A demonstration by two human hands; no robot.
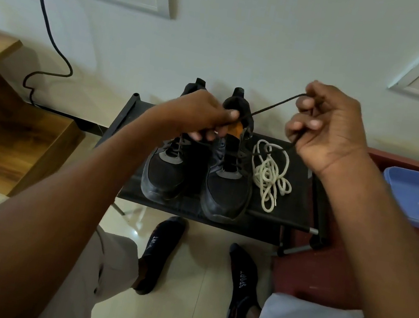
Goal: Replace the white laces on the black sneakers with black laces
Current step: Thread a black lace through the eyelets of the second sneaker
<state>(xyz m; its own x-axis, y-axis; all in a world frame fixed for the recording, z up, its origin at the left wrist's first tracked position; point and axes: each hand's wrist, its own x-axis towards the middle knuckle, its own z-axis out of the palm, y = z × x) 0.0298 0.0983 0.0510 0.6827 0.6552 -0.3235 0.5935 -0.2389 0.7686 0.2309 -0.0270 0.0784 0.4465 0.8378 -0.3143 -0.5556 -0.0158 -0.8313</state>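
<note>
— Where are you in the job?

— I'm lacing the second of the black sneakers (227,178) standing side by side on the black rack (293,218). The white laces (270,173) are already out, lying in a loose pile on the rack just beside that shoe. The other sneaker looks laced in black already, though my arm is covering its top.

— What are your hands doing?

— My right hand (325,129) is curled round the black lace (276,105), pinching it up high and drawing it taut away from the collar. My left hand (201,117) is closed at the top of the shoe; I judge it's gripping the tongue or the lace's other end, but I can't tell which.

— And next?

— I'm judging we're at the upper eyelets. The next move calls for evening the two ends, keeping tension so the crossings below don't slacken, then tying them off.
</note>
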